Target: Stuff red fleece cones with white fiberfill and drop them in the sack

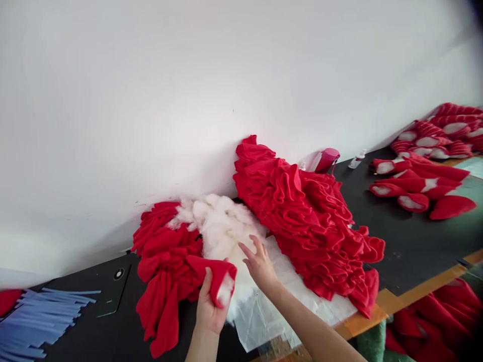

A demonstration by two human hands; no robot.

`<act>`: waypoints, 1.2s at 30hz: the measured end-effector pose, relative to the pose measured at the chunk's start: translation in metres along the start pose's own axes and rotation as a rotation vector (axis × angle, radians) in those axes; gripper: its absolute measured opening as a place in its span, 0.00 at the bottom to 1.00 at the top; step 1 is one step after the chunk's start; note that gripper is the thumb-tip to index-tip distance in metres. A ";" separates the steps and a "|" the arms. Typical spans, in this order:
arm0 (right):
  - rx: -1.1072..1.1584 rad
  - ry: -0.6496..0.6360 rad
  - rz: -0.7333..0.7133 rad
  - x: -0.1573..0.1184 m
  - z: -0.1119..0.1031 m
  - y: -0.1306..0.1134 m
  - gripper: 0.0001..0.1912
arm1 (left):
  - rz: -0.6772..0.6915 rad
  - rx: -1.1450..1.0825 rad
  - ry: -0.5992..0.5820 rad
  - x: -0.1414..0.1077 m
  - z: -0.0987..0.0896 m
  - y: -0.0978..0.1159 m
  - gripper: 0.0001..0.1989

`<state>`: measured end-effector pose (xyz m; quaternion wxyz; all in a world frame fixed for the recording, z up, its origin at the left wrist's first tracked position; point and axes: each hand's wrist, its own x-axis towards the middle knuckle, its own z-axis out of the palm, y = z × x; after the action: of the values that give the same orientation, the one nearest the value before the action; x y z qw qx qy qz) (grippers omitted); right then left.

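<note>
My left hand point(209, 306) grips a red fleece piece point(215, 274) with white stuffing showing at its open end. My right hand point(259, 266) is open, fingers spread, just over a heap of white fibre stuffing point(222, 226) and apparently not gripping it. Left of the heap lies a bunched mass of red fleece point(162, 266). To the right rises a large ruffled stack of red fleece point(305, 216). Under the stuffing and that stack spreads a transparent plastic sheet point(287, 306).
Stuffed red-and-white fleece pieces point(415, 183) lie on the black tabletop point(411, 246), with more point(449, 130) behind. A pink cup point(327, 160), small bottle point(356, 160), blue strips point(45, 314) and black phone point(115, 289) sit nearby. Red fabric point(433, 322) lies below the table's wooden edge point(422, 286).
</note>
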<state>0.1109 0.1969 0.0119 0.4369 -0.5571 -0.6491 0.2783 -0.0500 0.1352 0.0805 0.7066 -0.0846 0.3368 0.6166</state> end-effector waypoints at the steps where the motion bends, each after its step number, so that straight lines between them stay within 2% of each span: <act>1: 0.040 -0.057 0.009 0.009 0.000 0.003 0.14 | -0.020 0.064 -0.099 0.005 0.002 -0.002 0.11; 3: 0.114 -0.127 0.017 0.024 -0.002 0.005 0.12 | -0.027 0.198 -0.239 0.019 0.008 -0.010 0.21; 5: 0.180 -0.151 0.025 0.035 -0.006 0.004 0.09 | -0.034 0.296 -0.240 0.038 0.015 -0.020 0.25; 8: 0.274 -0.090 0.090 0.048 -0.020 0.001 0.07 | -0.061 0.341 -0.147 0.066 0.024 -0.036 0.18; 10: 0.318 0.029 0.135 0.054 -0.038 -0.005 0.12 | -0.043 0.308 -0.100 0.077 0.027 -0.045 0.13; 12: 0.380 0.162 0.158 0.053 -0.062 -0.014 0.15 | -0.009 0.245 -0.051 0.080 0.030 -0.047 0.09; 14: 0.496 0.212 0.176 0.044 -0.086 -0.027 0.15 | 0.012 0.179 -0.019 0.076 0.035 -0.044 0.06; 15: 0.568 0.175 0.192 0.036 -0.095 -0.033 0.14 | 0.014 0.150 -0.013 0.073 0.038 -0.041 0.06; 17: 0.662 0.018 0.251 0.018 -0.103 -0.046 0.14 | 0.003 0.111 -0.020 0.063 0.046 -0.038 0.09; 19: 0.611 -0.101 0.300 0.001 -0.094 -0.057 0.13 | -0.022 0.097 -0.039 0.053 0.053 -0.038 0.13; 20: 0.536 -0.100 0.287 -0.005 -0.084 -0.060 0.11 | -0.039 0.099 -0.055 0.048 0.055 -0.039 0.15; 22: 0.341 0.028 0.164 -0.011 -0.061 -0.065 0.08 | -0.068 0.109 -0.104 0.039 0.055 -0.043 0.18; 24: 0.162 0.203 0.010 -0.011 -0.040 -0.066 0.07 | -0.092 0.124 -0.163 0.031 0.048 -0.047 0.18; 25: 0.109 0.249 -0.042 -0.011 -0.032 -0.066 0.07 | -0.104 0.132 -0.187 0.027 0.044 -0.049 0.17; 27: 0.087 0.232 -0.051 -0.010 -0.023 -0.065 0.09 | -0.129 0.160 -0.196 0.021 0.033 -0.049 0.15; 29: 0.120 0.174 0.014 -0.010 -0.018 -0.066 0.09 | -0.107 0.214 -0.190 0.014 0.023 -0.047 0.14; 32: 0.161 0.217 0.108 -0.015 -0.014 -0.070 0.12 | 0.059 0.291 -0.193 0.004 0.011 -0.039 0.19; 34: 0.224 0.232 0.119 -0.020 -0.009 -0.075 0.19 | 0.260 0.420 -0.175 -0.002 0.005 -0.031 0.24; 36: 0.300 0.166 0.119 -0.026 -0.003 -0.080 0.18 | 0.506 0.674 -0.127 -0.006 -0.001 -0.022 0.20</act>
<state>0.0746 0.1539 0.0744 0.5500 -0.5441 -0.5278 0.3506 -0.0299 0.1247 0.0761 0.5403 0.2745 0.4855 0.6301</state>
